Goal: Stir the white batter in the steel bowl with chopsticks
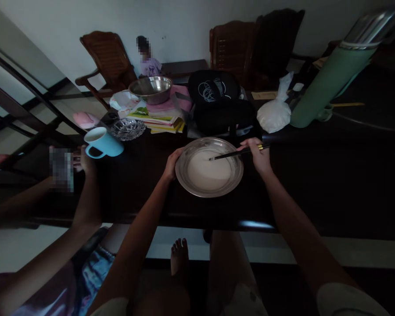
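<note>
A round metal bowl [183,181] stands on the dark table in front of me, with a pale, milky mixture [206,172] in it. My left hand [173,165] grips the bowl's left rim; some of its fingers are hidden behind the side. In my right hand [257,154], closed at the bowl's right, is a pair of black chopsticks [232,154] with gold bands. Their tips reach into the mixture near the middle of the bowl. Beyond my right hand sits a knotted clear plastic bag of white powder [274,116].
A tall green thermos [334,83] stands at the right. Behind the bowl are a black bag [219,103], books [166,125] and an empty metal basin [151,90]. Leftward are a glass dish [128,129], a blue mug [107,144] and another person's hands [85,160] with a phone.
</note>
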{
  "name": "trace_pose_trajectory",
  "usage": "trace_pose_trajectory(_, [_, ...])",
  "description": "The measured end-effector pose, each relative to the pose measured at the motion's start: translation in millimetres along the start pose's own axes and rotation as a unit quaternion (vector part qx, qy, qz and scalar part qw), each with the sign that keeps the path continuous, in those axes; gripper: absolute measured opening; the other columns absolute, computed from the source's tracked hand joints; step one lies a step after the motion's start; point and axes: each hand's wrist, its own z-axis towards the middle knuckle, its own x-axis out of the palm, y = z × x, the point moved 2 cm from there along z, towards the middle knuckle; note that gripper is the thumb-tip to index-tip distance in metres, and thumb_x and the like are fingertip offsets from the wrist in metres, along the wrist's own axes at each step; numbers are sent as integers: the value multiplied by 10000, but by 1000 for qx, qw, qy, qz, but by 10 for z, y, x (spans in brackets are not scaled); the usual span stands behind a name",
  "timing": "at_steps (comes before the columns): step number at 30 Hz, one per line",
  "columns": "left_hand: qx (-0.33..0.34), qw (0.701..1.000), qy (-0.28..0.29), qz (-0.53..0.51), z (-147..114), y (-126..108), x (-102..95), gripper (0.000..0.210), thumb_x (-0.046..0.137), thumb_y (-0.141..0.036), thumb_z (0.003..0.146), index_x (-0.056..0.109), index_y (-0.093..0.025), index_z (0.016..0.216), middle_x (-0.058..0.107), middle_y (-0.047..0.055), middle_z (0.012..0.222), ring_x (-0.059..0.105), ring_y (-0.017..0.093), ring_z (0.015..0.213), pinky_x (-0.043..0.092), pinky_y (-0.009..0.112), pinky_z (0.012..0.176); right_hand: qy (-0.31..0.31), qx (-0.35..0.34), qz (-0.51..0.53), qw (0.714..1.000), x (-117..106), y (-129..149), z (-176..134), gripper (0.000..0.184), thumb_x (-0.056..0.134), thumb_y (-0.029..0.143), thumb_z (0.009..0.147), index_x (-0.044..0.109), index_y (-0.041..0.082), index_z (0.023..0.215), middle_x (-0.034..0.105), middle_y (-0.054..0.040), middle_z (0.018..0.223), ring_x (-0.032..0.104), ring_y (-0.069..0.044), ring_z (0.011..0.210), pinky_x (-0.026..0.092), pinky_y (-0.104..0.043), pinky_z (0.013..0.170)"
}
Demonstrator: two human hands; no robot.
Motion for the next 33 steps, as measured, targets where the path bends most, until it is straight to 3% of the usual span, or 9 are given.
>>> trace_pose_trajectory(3, [4, 1000, 7, 9, -8, -12, 0, 399, 614, -461, 809, 744, -139, 1006, 741, 102, 1106, 601, 319, 1167, 457, 425, 1016, -44, 6, 33, 998, -59, 3, 21, 439, 545, 614, 893, 670, 231, 720, 637, 20, 498, 634, -150, 487, 520, -298, 558])
trace_pose_trajectory(6, [0, 1000, 6, 8, -1, 0, -7, 419, 620, -478, 796, 746, -140, 1009, 742, 97, 1110, 608, 312, 1154, 446, 421, 1026, 28, 25, 33, 999, -5, 9, -12, 466, 549, 631, 882, 672, 222, 696, 655, 9, 518, 642, -153, 505, 524, -298, 565])
trace_pose_trajectory(10, [1, 1000, 5, 1, 10, 14, -9, 417, 626, -473, 783, 749, -143, 1005, 744, 94, 1117, 613, 308, 1139, 454, 418, 1012, 111, -6, -26, 993, 95, 25, -62, 417, 562, 595, 894, 730, 238, 761, 760, -21, 739, 712, -183, 761, 560, -347, 784])
trace_pose_trajectory(12, [6, 1000, 8, 1, 7, 7, -6, 408, 623, -471, 787, 750, -148, 1001, 745, 89, 1117, 612, 309, 1142, 454, 420, 1014, 83, -4, -31, 996, 83, 20, -50, 403, 570, 599, 887, 731, 246, 779, 767, -16, 762, 716, -188, 778, 564, -355, 784])
trace_pose_trajectory(17, [7, 1000, 16, 11, -3, -15, -7, 401, 605, -458, 812, 747, -145, 1018, 737, 94, 1136, 604, 310, 1166, 431, 428, 1048, -27, 34, 44, 998, -28, 2, 5, 446, 562, 629, 872, 672, 234, 696, 658, 20, 515, 641, -157, 497, 525, -300, 560])
trace_pose_trajectory(24, [-5, 1000, 13, -11, 24, 42, -19, 397, 617, -465, 805, 742, -156, 1020, 730, 94, 1151, 599, 308, 1184, 426, 433, 1060, 119, 23, -11, 993, 104, 39, -68, 448, 551, 641, 875, 717, 243, 754, 748, -13, 706, 707, -186, 716, 561, -351, 761])
trace_pose_trajectory(27, [-6, 1000, 11, -8, 25, 49, -19, 399, 621, -468, 796, 743, -152, 1009, 734, 94, 1138, 603, 309, 1170, 426, 431, 1056, 87, 5, -32, 996, 82, 65, -45, 432, 564, 634, 871, 717, 250, 745, 758, -14, 736, 713, -196, 768, 562, -363, 798])
trace_pose_trajectory(30, [-3, 1000, 13, -2, 21, 38, -18, 392, 613, -465, 805, 741, -152, 1003, 737, 94, 1122, 606, 306, 1155, 433, 429, 1043, 16, 40, 9, 999, 7, 45, -3, 462, 554, 658, 861, 675, 239, 709, 689, 5, 567, 683, -182, 598, 567, -340, 671])
trace_pose_trajectory(33, [-14, 1000, 14, -8, 20, 33, -19, 391, 619, -461, 801, 738, -155, 1013, 738, 91, 1115, 610, 299, 1143, 439, 421, 1030, 13, 53, 34, 998, -11, 20, -2, 481, 546, 662, 862, 651, 229, 681, 633, 17, 491, 639, -161, 501, 537, -309, 589])
